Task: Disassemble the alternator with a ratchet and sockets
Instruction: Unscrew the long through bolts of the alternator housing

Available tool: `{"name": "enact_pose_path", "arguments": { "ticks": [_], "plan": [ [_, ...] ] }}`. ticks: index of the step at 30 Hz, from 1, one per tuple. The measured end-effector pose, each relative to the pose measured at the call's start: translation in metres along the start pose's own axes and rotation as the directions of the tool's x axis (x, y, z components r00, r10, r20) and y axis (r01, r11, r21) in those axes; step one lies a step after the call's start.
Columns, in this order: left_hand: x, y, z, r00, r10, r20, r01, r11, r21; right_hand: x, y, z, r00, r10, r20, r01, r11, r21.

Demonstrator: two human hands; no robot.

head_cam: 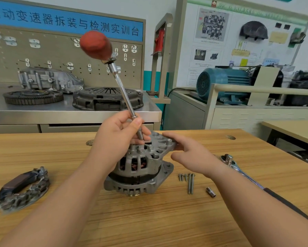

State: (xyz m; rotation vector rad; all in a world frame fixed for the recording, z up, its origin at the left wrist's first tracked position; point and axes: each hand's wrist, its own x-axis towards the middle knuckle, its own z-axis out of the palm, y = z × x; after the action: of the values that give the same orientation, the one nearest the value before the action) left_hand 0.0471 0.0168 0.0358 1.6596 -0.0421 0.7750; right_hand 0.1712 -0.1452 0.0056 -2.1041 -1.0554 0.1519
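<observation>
Two hands in our head view: left hand (119,134) pinches the steel shaft of the red-handled socket driver (117,81) on the grey aluminium alternator (140,168), upright on the wooden table (42,148); right hand (190,154), fingers straight, steadies its bracket. We judge a housing bolt is loosening; next needs straight, steady turning

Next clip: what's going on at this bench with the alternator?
A person is taking apart an alternator that stands on a wooden table. The left hand grips the shaft of a red-handled driver low down, its tip set into the alternator's top, while the right hand steadies the housing with straight fingers. Two long bolts, a few short screws, a loose socket and the ratchet lie to the right.
</observation>
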Motion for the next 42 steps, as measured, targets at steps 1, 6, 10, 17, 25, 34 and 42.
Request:
{"name": "enact_pose_path", "arguments": {
  "ticks": [1, 6, 10, 17, 25, 34, 42],
  "plan": [
    [-0.001, 0.001, 0.0, 1.0, 0.001, -0.004, -0.002, 1.0, -0.01, -0.003, -0.002, 0.0, 0.999, -0.012, -0.052, 0.012, 1.0, -0.013],
    [0.0, 0.01, -0.003, 0.999, 0.031, -0.015, -0.031, 0.999, -0.015, -0.029, -0.013, 0.001, 0.982, -0.111, -0.152, 0.079, 0.976, -0.205],
    [0.0, 0.011, -0.004, 0.999, 0.052, -0.004, -0.052, 0.998, 0.021, -0.06, -0.031, 0.009, 0.967, -0.213, -0.14, 0.135, 0.893, -0.429],
    [0.001, 0.009, -0.004, 1.0, 0.018, -0.003, -0.018, 0.999, 0.035, -0.084, -0.076, 0.041, 0.932, -0.361, -0.005, 0.324, 0.843, -0.43],
    [0.002, 0.014, -0.018, 1.0, -0.003, 0.006, 0.002, 0.997, 0.084, -0.08, -0.09, 0.064, 0.91, -0.414, 0.002, 0.37, 0.81, -0.455],
    [0.001, 0.02, -0.022, 0.998, -0.043, 0.051, 0.035, 0.988, 0.15, -0.073, -0.082, 0.075, 0.928, -0.368, 0.053, 0.362, 0.861, -0.357],
    [-0.002, 0.026, -0.037, 0.93, -0.218, 0.294, 0.057, 0.879, 0.473, -0.043, -0.092, 0.015, 0.824, -0.268, -0.499, 0.417, 0.883, 0.215]
  ]
}}
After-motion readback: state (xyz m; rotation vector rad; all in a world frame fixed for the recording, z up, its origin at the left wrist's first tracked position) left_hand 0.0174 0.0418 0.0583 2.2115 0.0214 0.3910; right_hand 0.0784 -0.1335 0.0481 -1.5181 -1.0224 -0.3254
